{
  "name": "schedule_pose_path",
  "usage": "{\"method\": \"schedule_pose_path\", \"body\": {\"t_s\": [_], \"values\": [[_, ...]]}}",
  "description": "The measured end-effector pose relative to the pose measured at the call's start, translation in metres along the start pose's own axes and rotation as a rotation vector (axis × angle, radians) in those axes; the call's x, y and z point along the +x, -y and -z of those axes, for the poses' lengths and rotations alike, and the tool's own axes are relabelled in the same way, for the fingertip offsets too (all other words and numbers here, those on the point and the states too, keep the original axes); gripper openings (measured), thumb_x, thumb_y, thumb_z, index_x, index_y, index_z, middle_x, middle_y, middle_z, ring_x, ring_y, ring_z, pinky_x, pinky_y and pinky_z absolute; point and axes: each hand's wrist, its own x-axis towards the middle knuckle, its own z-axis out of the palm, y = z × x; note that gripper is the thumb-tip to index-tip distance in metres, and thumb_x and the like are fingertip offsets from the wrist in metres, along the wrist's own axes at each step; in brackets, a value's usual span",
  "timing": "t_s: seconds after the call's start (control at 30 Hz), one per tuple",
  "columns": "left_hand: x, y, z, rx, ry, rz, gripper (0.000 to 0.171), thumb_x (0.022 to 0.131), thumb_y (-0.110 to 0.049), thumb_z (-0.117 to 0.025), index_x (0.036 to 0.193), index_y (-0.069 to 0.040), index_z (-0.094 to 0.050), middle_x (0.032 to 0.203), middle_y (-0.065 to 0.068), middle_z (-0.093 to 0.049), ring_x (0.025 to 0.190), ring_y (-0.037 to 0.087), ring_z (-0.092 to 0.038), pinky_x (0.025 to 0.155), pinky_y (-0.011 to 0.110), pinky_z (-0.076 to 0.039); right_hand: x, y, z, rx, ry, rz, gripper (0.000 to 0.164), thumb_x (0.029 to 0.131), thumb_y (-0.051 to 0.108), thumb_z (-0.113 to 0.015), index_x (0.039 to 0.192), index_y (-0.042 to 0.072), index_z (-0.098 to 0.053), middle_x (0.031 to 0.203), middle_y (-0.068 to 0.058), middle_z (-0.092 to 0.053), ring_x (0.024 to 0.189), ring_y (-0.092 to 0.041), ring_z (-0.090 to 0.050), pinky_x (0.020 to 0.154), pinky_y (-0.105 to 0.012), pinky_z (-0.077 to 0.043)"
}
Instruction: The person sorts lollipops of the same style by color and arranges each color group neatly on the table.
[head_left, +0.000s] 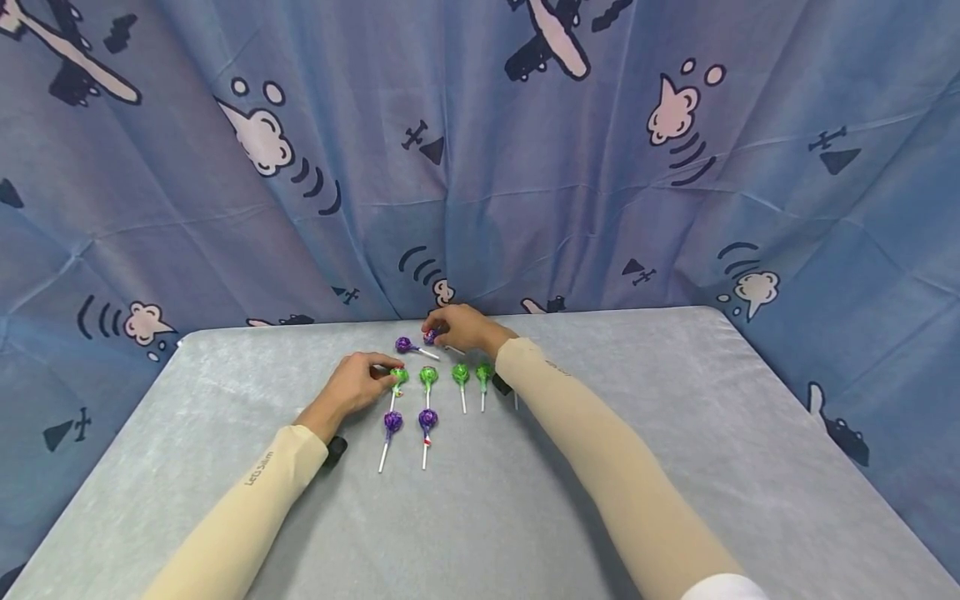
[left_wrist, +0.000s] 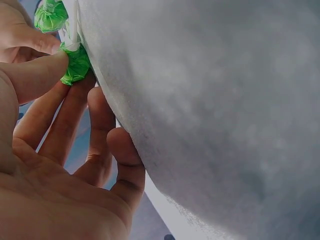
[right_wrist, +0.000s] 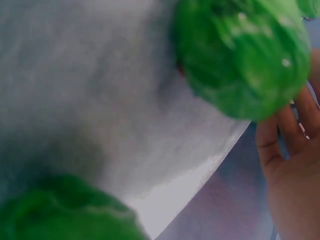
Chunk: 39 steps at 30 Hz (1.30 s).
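Observation:
With thumb and fingertips, my left hand [head_left: 354, 385] pinches the wrapped head of a green lollipop [left_wrist: 76, 64], its stick pointing toward me. Farther back, my right hand [head_left: 467, 327] holds a purple lollipop [head_left: 430, 337] by the head, its white stick showing under the hand. Another purple lollipop [head_left: 403, 344] lies just left of it with its stick angled right. Between the hands is a second green lollipop [head_left: 428, 376]. In the right wrist view a green lollipop head [right_wrist: 245, 60] looms large and hides the right fingertips.
Two more green lollipops, one [head_left: 461, 373] beside the other [head_left: 483, 372], lie near the right forearm. Nearer me are two purple lollipops, left [head_left: 392, 422] and right [head_left: 427, 419]. Another stick [head_left: 516, 402] shows by the right sleeve. A blue patterned curtain [head_left: 480, 192] hangs behind the grey-covered table [head_left: 465, 533].

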Motion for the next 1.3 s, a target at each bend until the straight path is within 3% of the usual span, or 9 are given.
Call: {"method": "schedule_pose_path", "body": {"t_s": [0.7, 0.87, 1.3], "values": [[-0.002, 0.0, 0.001, -0.002, -0.011, -0.025, 0.028, 0.093, -0.02, -0.069, 0.119, -0.016, -0.074, 0.111, 0.011, -0.072, 0.09, 0.021, -0.062, 0.073, 0.032, -0.047, -0.002, -0.004, 0.0, -0.001, -0.003, 0.009, 0.028, 0.096, 0.013, -0.065, 0.125, 0.017, -0.067, 0.125, -0.001, -0.068, 0.119, -0.019, -0.061, 0.104, -0.037, -0.047], [-0.002, 0.001, 0.001, -0.002, -0.011, -0.023, 0.027, 0.093, -0.02, -0.068, 0.12, -0.017, -0.074, 0.114, 0.011, -0.072, 0.095, 0.022, -0.064, 0.078, 0.036, -0.05, -0.007, -0.002, 0.004, -0.005, -0.012, 0.008, 0.028, 0.097, 0.015, -0.064, 0.125, 0.018, -0.066, 0.128, 0.0, -0.066, 0.122, -0.02, -0.058, 0.105, -0.039, -0.047], [-0.001, 0.001, 0.001, -0.003, -0.01, -0.029, 0.028, 0.093, -0.019, -0.069, 0.12, -0.016, -0.074, 0.115, 0.012, -0.072, 0.095, 0.023, -0.064, 0.079, 0.037, -0.05, -0.022, 0.009, 0.016, -0.046, 0.016, 0.107, 0.032, 0.098, 0.019, -0.064, 0.13, 0.015, -0.064, 0.128, 0.002, -0.066, 0.124, -0.02, -0.056, 0.107, -0.039, -0.044]]}}
